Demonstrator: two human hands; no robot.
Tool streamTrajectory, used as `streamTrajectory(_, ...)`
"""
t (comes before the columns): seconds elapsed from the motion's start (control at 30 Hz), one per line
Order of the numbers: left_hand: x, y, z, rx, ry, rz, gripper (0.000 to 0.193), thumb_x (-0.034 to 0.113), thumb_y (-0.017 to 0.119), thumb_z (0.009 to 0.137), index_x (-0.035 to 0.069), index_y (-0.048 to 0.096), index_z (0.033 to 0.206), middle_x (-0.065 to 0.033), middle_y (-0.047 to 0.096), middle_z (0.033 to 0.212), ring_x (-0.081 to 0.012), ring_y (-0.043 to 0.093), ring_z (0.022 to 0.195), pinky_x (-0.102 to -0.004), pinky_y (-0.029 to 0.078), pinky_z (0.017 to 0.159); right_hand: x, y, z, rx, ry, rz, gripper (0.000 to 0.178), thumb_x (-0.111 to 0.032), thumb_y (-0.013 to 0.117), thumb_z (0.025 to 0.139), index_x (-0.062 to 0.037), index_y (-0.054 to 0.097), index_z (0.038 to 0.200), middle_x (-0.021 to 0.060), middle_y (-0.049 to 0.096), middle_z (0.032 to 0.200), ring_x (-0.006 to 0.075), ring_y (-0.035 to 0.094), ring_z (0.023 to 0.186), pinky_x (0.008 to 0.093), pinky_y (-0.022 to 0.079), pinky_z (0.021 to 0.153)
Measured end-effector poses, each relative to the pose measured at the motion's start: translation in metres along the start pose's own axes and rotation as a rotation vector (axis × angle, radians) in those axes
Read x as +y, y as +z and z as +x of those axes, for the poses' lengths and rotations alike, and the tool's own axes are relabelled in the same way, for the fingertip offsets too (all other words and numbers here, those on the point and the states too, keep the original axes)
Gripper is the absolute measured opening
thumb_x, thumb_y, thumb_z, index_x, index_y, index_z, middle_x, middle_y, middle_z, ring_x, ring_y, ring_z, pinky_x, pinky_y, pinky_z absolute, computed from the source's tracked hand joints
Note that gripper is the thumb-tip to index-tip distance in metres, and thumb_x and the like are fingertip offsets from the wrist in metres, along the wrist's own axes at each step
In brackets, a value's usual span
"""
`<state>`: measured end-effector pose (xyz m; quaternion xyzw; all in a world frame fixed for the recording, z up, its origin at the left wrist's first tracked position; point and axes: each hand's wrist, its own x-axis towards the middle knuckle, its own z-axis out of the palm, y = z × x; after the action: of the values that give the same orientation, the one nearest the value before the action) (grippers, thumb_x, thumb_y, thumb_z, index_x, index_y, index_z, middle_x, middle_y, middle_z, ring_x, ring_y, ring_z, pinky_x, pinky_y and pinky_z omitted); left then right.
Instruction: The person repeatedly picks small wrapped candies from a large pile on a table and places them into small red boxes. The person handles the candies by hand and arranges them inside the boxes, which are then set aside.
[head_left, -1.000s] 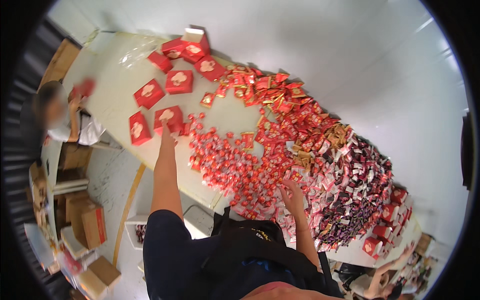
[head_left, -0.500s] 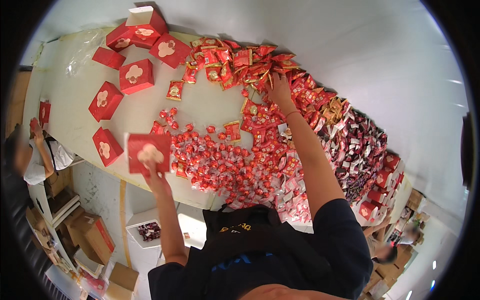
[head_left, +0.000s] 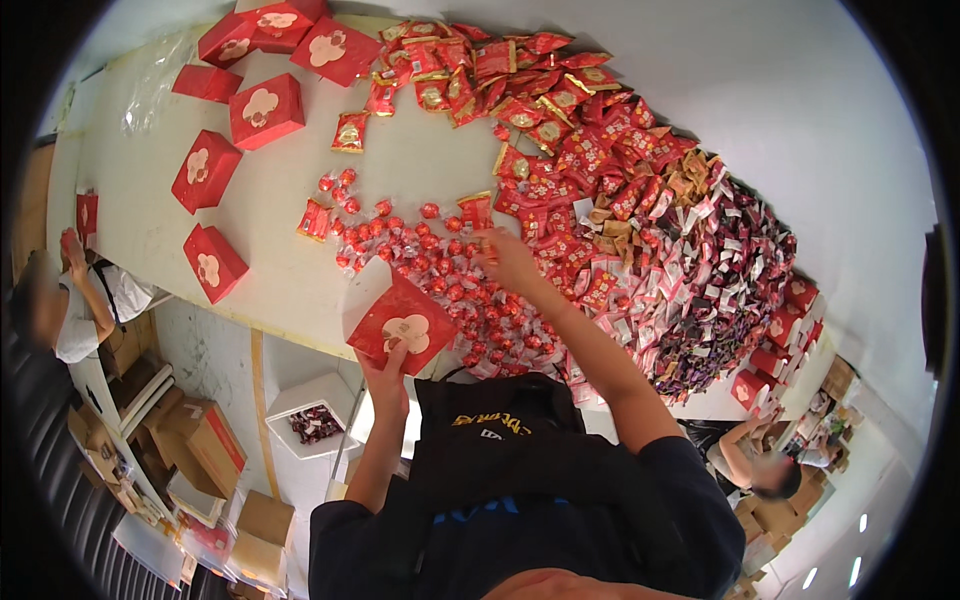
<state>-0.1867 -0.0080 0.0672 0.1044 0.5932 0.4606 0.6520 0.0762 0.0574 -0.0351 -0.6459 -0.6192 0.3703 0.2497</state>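
My left hand [head_left: 386, 385] grips a red gift box [head_left: 405, 318] with a pale flower shape on its front. The box is tilted, and its white-lined lid flap [head_left: 368, 290] stands up. My right hand [head_left: 510, 262] is just right of the box, over the round red candies [head_left: 440, 262] in clear twisted wrappers. Its fingers are curled together, and whatever they hold is hidden. Close to those fingertips lies a red and gold candy packet [head_left: 475, 210]. Farther off is a heap of similar packets [head_left: 495, 60].
Several closed red boxes [head_left: 207, 172] stand at the left of the table [head_left: 290, 215]. Mixed wrapped sweets [head_left: 700, 260] are heaped to the right, beside more red boxes [head_left: 748, 388]. A white foam bin [head_left: 310, 395] is below the table edge. Other people are at far left and right.
My right hand has drawn back from the far packet heap to the round candies. My left hand has brought the box right and nearer, and its white flap now shows. The view has shifted slightly.
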Motion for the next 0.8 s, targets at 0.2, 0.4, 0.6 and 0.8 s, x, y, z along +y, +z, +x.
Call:
streamTrajectory(0.2, 0.011, 0.005, 0.000, -0.039, 0.041, 0.020, 0.071, -0.004, 0.059, 0.083, 0.012, 0.022, 0.142, -0.0098, 0.039, 0.136, -0.0243, 0.044, 0.123, -0.0409, 0.043, 0.099, -0.035, 0.005, 0.027, -0.048, 0.119, -0.137, 0.034, -0.019, 0.069, 0.071, -0.0084, 0.052, 0.099, 0.0163, 0.055, 0.100, 0.0327, 0.058, 0.092, 0.0413, 0.049, 0.076)
streamTrajectory(0.4, 0.006, 0.008, 0.009, -0.048, 0.041, 0.034, 0.078, -0.006, 0.063, 0.080, 0.011, 0.020, 0.144, -0.0105, 0.039, 0.135, -0.0227, 0.044, 0.122, -0.0375, 0.041, 0.101, 0.011, -0.045, 0.031, 0.289, 0.264, -0.158, 0.035, -0.016, 0.071, 0.067, -0.0079, 0.052, 0.096, 0.0160, 0.056, 0.099, 0.0351, 0.058, 0.092, 0.0437, 0.049, 0.073)
streamTrajectory(0.6, 0.006, 0.019, 0.009, -0.096, 0.037, 0.050, 0.079, -0.006, 0.063, 0.081, 0.011, 0.019, 0.144, -0.0095, 0.041, 0.134, -0.0218, 0.045, 0.120, -0.0364, 0.042, 0.099, 0.031, -0.018, 0.039, 0.334, 0.168, -0.492, 0.032, -0.015, 0.068, 0.073, -0.0096, 0.055, 0.102, 0.0141, 0.057, 0.097, 0.0319, 0.059, 0.091, 0.0421, 0.051, 0.068)
streamTrajectory(0.8, 0.010, 0.029, -0.006, -0.100, 0.095, 0.093, 0.068, -0.004, 0.061, 0.083, 0.009, 0.027, 0.141, -0.0094, 0.041, 0.134, -0.0220, 0.045, 0.120, -0.0363, 0.041, 0.100, -0.008, -0.065, -0.044, 0.580, 0.181, -0.025, 0.030, -0.021, 0.071, 0.076, -0.0054, 0.062, 0.100, 0.0126, 0.061, 0.094, 0.0302, 0.063, 0.079, 0.0365, 0.050, 0.070)
